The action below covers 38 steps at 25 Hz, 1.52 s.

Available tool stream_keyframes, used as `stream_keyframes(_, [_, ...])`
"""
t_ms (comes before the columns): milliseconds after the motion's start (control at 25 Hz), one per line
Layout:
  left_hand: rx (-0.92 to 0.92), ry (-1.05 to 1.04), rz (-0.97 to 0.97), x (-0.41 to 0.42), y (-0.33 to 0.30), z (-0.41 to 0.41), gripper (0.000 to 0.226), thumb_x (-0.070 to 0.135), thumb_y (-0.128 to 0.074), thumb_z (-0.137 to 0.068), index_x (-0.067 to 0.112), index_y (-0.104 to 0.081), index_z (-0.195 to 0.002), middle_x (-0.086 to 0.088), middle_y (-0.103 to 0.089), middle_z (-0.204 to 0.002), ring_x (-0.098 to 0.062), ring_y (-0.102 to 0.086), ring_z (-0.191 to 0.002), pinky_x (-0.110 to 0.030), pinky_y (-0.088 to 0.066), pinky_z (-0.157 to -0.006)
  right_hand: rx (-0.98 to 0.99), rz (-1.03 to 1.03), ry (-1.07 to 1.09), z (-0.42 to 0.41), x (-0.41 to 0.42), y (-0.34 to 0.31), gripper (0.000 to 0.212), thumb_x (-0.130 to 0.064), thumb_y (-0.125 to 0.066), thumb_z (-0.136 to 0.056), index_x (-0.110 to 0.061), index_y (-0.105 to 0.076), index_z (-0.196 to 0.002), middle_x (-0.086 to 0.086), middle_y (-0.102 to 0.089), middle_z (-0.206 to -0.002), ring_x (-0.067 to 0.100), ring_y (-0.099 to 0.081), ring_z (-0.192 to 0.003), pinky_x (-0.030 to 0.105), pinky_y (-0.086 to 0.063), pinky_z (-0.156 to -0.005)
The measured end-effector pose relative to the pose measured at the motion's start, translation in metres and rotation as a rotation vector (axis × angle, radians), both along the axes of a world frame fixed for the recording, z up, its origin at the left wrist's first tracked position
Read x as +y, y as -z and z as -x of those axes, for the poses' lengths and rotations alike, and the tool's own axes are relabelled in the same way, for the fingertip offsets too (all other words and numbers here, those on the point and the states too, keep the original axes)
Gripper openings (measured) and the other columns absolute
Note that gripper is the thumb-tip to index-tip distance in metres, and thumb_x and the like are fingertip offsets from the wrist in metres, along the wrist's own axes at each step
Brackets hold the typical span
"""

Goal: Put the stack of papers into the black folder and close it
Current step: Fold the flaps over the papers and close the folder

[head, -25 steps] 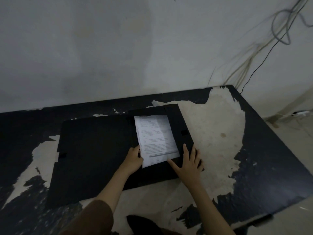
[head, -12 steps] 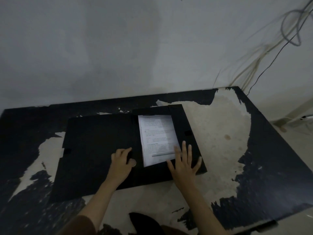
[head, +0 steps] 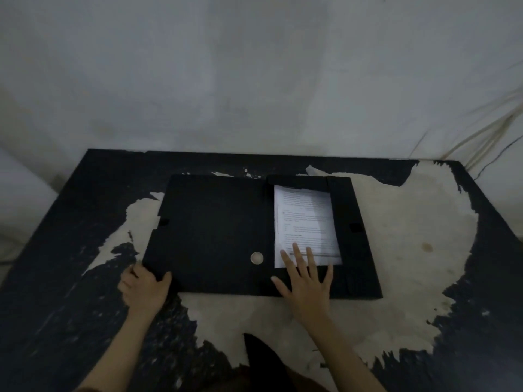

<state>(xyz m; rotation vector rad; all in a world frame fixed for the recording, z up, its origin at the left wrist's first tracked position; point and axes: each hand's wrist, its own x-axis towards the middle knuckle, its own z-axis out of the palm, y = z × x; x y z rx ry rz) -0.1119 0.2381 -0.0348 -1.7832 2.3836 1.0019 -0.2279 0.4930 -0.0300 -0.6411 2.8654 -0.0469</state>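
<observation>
My right hand [head: 307,281] lies flat, fingers [head: 297,256] spread, palm on the black folder [head: 215,233] at its near edge, and the fingertips press the bottom of the stack of papers [head: 305,224]. The papers sit just beyond those fingertips, lying flat in the right half of the open folder, framed by its black flaps above and to the right. Off to the left of this hand I see a small pale round hole [head: 257,258] in the folder's spine area. Further left, my left hand [head: 145,288] is curled over the folder's near-left corner, thumb on top and the other fingers at the corner's left edge, gripping it. The folder's left panel spreads flat beyond that hand. Everything rests on a table [head: 410,250] with peeling black surface, pale patches showing around both hands. Behind stands a grey wall [head: 254,80], with cables [head: 486,134] hanging far right.
</observation>
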Motion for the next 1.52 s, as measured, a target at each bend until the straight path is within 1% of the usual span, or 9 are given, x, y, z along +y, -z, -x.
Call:
stream_keyframes(320, [0.099,-0.003,-0.073,-0.027,0.006,-0.010,0.066,0.031,-0.058,-0.089,0.008,-0.029,-0.144,-0.024,-0.029,-0.147,-0.037,-0.022,-0.135,-0.046,-0.021,-0.112,0.006,0.017,-0.003,0.001,0.000,0.007,0.085,-0.068,0.008,-0.082,-0.030,-0.047,-0.135,0.002,-0.045,-0.146,0.030,-0.040,-0.135,0.068,-0.031,-0.100])
stream_keyframes(480, [0.236,0.020,-0.041,-0.042,0.002,-0.017,0.051,0.021,-0.059,-0.090,0.006,-0.044,-0.136,-0.020,-0.051,-0.138,-0.036,-0.042,-0.129,-0.045,-0.025,-0.113,0.014,0.024,-0.043,0.000,0.001,0.011,0.073,-0.070,-0.008,-0.082,-0.035,-0.029,-0.143,-0.002,-0.025,-0.156,0.026,-0.019,-0.145,0.067,-0.015,-0.109])
stream_keyframes(600, [0.488,0.007,-0.050,-0.042,-0.017,-0.021,0.043,0.013,-0.057,-0.091,0.007,-0.050,-0.133,-0.016,-0.053,-0.135,-0.029,-0.049,-0.122,-0.043,-0.037,-0.109,0.002,0.032,-0.032,0.000,-0.001,0.001,0.071,-0.067,-0.009,-0.086,-0.032,-0.045,-0.136,0.002,-0.041,-0.149,0.028,-0.036,-0.138,0.069,-0.027,-0.103])
stream_keyframes(760, [0.769,0.196,0.089,-0.025,-0.060,-0.016,0.033,0.014,-0.054,-0.092,0.016,-0.056,-0.125,0.004,-0.057,-0.118,-0.011,-0.052,-0.109,-0.019,-0.044,-0.089,-0.321,0.184,0.007,0.015,-0.005,-0.012,0.064,-0.051,-0.042,-0.092,-0.042,-0.009,-0.146,-0.001,0.007,-0.160,0.024,0.014,-0.146,0.062,0.007,-0.113])
stream_keyframes(1000, [1.130,0.543,-0.073,0.035,-0.114,0.025,0.041,0.033,-0.038,-0.087,0.016,-0.052,-0.121,0.005,-0.060,-0.116,0.000,-0.057,-0.109,-0.010,-0.046,-0.095,-0.360,0.829,-0.208,0.032,-0.043,-0.114,0.052,-0.031,-0.044,-0.097,-0.040,-0.024,-0.143,-0.001,-0.024,-0.155,0.013,-0.023,-0.142,0.030,-0.024,-0.115])
stream_keyframes(1200, [1.044,0.836,-0.108,0.079,-0.113,0.059,0.034,0.026,-0.040,-0.091,0.029,-0.050,-0.123,0.011,-0.055,-0.123,0.002,-0.053,-0.116,-0.007,-0.042,-0.096,-0.314,0.939,-0.315,0.036,-0.043,-0.163,0.039,-0.034,-0.040,-0.097,-0.044,-0.036,-0.134,-0.003,-0.040,-0.143,-0.002,-0.041,-0.125,0.020,-0.036,-0.105])
stream_keyframes(1320, [0.898,0.931,-0.093,0.095,-0.095,0.078,0.039,0.015,-0.045,-0.095,0.037,-0.045,-0.127,0.018,-0.048,-0.127,0.009,-0.046,-0.118,-0.001,-0.037,-0.097,-0.277,0.908,-0.213,0.043,-0.014,-0.163,0.037,-0.018,-0.048,-0.095,-0.028,-0.046,-0.131,-0.002,-0.052,-0.130,-0.018,-0.053,-0.093,0.004,-0.047,-0.077])
stream_keyframes(1440, [0.651,1.010,-0.034,0.099,-0.065,0.091,0.049,0.016,-0.045,-0.096,0.031,-0.032,-0.142,0.008,-0.035,-0.148,0.000,-0.035,-0.132,-0.011,-0.029,-0.110,-0.252,0.910,-0.045,0.050,0.026,-0.156,0.045,-0.004,-0.047,-0.093,-0.028,-0.045,-0.131,-0.009,-0.058,-0.114,0.013,-0.061,-0.094,0.026,-0.056,-0.075])
stream_keyframes(1520, [0.449,1.100,-0.016,0.101,-0.043,0.094,0.058,0.024,-0.043,-0.098,0.026,-0.016,-0.149,0.003,-0.016,-0.159,-0.013,-0.022,-0.144,-0.028,-0.022,-0.119,-0.207,0.926,0.082,0.055,0.050,-0.144,0.051,0.001,-0.043,-0.093,-0.026,-0.041,-0.136,-0.016,-0.054,-0.119,0.016,-0.058,-0.102,0.024,-0.054,-0.080])
